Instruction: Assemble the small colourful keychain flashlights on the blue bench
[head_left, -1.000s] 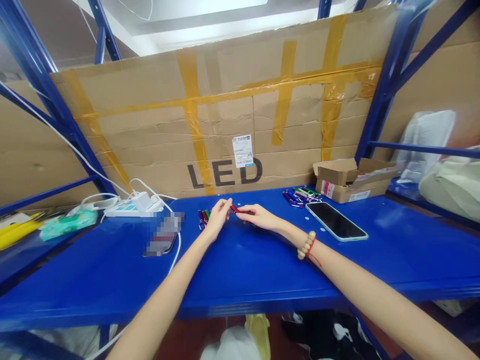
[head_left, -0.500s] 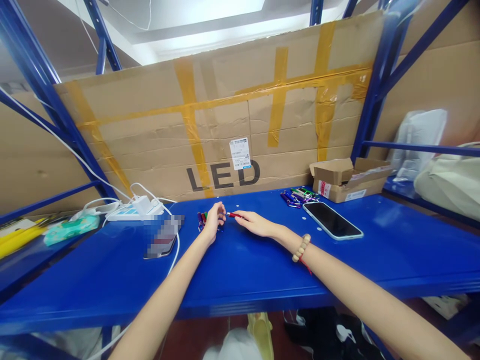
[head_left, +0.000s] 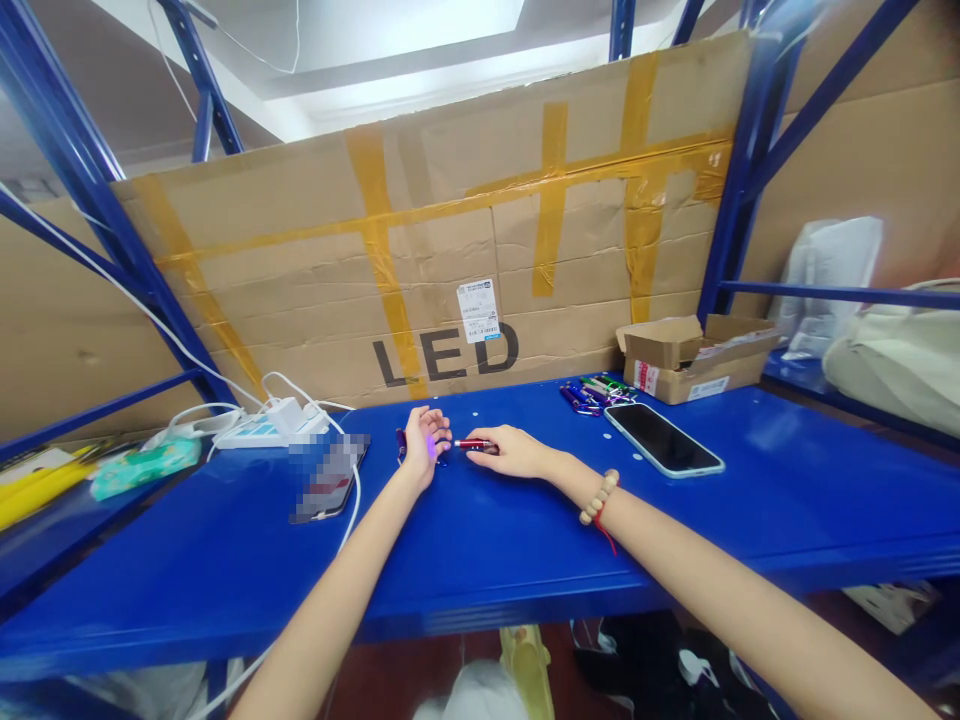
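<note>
My right hand point(head_left: 517, 453) is closed around a small red penlight point(head_left: 472, 445), its silver tip aimed left. A purple glow falls on the palm of my left hand point(head_left: 426, 447), held on its side with the fingers loosely curled and apart, holding nothing. A narrow gap separates the tip from that palm. Beside and behind my left hand, a purple penlight point(head_left: 401, 441) shows in part; other things there are hidden. A pile of coloured penlights point(head_left: 594, 393) in blue, green, purple and silver lies farther right on the blue shelf point(head_left: 510, 545).
A phone point(head_left: 664, 438) with a pale case lies right of my hands, before an open cardboard box point(head_left: 694, 360). On the left are a second phone point(head_left: 337, 482), a white power strip point(head_left: 270, 430) and loose cables. A large cardboard sheet point(head_left: 450, 250) closes off the back.
A purple glow has appeared on my left palm, which has turned more toward the penlight. The red penlight has dropped slightly and more of it shows.
</note>
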